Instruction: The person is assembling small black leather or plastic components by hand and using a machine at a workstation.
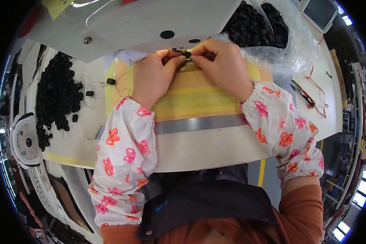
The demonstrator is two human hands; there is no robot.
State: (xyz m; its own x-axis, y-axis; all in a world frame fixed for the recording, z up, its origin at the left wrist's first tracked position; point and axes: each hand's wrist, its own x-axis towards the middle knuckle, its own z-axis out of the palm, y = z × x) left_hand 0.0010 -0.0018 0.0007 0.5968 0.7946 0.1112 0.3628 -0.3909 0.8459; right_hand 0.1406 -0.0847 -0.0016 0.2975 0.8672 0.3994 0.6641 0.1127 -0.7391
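Note:
Beneath the front edge of a pale sewing machine head (130, 28), a small black fabric loop (186, 54) sits between my two hands. My left hand (152, 77) pinches its left side with thumb and forefinger. From the right, the thumb and fingers of my right hand (225, 67) close on the same piece. The machine head partly hides the sewing spot and what lies behind it. Yellow and tan tape (199, 95) covers the machine bed under my wrists. Beside my left wrist lies a single black loop (111, 81) with loose thread on it.
Many black loops with trailing threads are heaped (57, 93) on the left of the table. More fill a clear plastic bag (299, 44) at the far right. Thread snips (304, 95) and an orange cord (322, 97) lie right. A white fan (26, 140) stands past the left edge.

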